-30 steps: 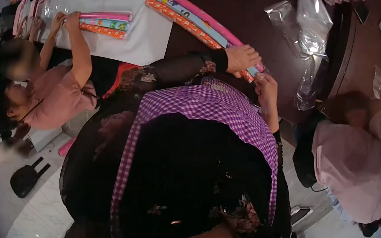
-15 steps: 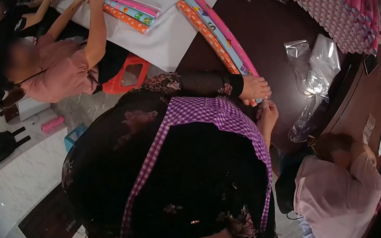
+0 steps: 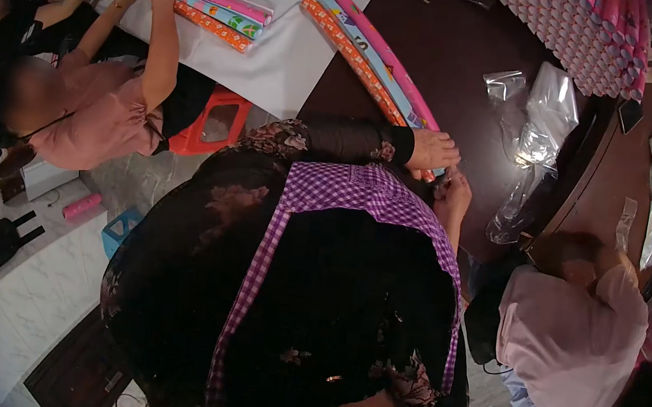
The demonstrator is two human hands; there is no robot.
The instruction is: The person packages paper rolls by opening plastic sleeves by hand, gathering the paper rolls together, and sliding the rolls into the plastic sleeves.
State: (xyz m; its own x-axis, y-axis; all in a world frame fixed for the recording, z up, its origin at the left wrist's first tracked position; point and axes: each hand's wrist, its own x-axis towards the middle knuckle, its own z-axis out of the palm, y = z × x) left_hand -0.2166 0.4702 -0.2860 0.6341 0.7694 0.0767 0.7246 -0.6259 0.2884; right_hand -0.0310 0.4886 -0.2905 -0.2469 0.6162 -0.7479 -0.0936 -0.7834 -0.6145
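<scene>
The dark table (image 3: 448, 62) bears patterned rolls (image 3: 373, 55) under the left hand (image 3: 435, 151), and clear bags (image 3: 548, 119) and piled rolls (image 3: 567, 29) beyond the right hand (image 3: 453, 196).

Patterned paper rolls (image 3: 368, 62) as landmark: left hand (image 3: 433, 150) is hiding part of their near end; right hand (image 3: 453, 197) is blurring there, fingertip contact unreadable. Right of rolls, stacked tubes (image 3: 574, 38) are running past top edge. Left, co-worker's head (image 3: 32, 96) is showing blurred.

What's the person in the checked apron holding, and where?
The left hand holds the colourful rolls near their closest end; the right hand is at that end too.
</scene>
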